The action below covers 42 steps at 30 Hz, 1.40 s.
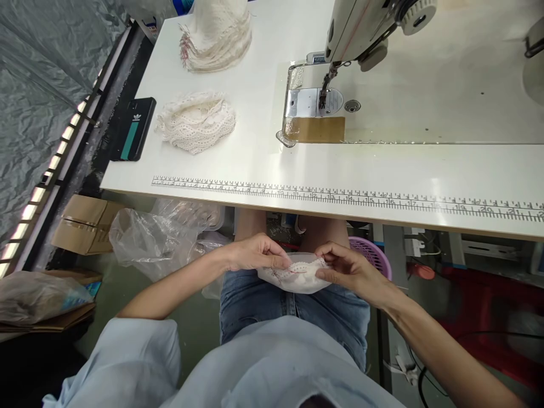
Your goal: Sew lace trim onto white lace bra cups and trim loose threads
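Over the lap, just below the table's front edge, a piece of white lace fabric [296, 281] with sheer parts and reddish threads is gathered between both hands. My left hand [258, 253] pinches its left side between thumb and fingers. At the right end, my right hand [351, 268] grips the lace the same way. On the table lie a loose heap of white lace [198, 123] and, farther back, a thick stack of white fabric [216, 37] with reddish threads along its left edge.
A sewing machine [361, 28] stands at the back right of the white table [255, 164], which has a printed ruler [340, 197] along its front. A black phone [133, 129] lies at the left edge. Below are plastic bags [153, 238], a cardboard box [87, 225] and a purple basket [374, 253].
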Each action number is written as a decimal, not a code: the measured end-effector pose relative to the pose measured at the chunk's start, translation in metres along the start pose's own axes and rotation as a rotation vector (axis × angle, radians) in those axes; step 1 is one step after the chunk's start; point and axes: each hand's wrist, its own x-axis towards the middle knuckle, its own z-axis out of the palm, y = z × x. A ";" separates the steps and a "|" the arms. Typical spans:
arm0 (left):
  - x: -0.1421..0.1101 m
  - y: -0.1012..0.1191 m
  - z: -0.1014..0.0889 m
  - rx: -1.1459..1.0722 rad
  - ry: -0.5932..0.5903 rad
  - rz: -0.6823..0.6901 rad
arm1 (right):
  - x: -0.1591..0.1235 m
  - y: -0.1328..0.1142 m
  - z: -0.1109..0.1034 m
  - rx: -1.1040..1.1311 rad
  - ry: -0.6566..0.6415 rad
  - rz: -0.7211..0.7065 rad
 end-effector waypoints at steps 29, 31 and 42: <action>-0.003 0.078 0.033 0.576 0.386 0.470 | -0.008 -0.058 -0.003 -0.261 0.539 -0.547; -0.003 0.084 0.035 0.560 0.382 0.483 | -0.009 -0.064 -0.005 -0.273 0.606 -0.626; -0.012 0.154 -0.025 0.473 0.788 0.719 | -0.014 -0.097 -0.034 -0.031 0.728 -0.697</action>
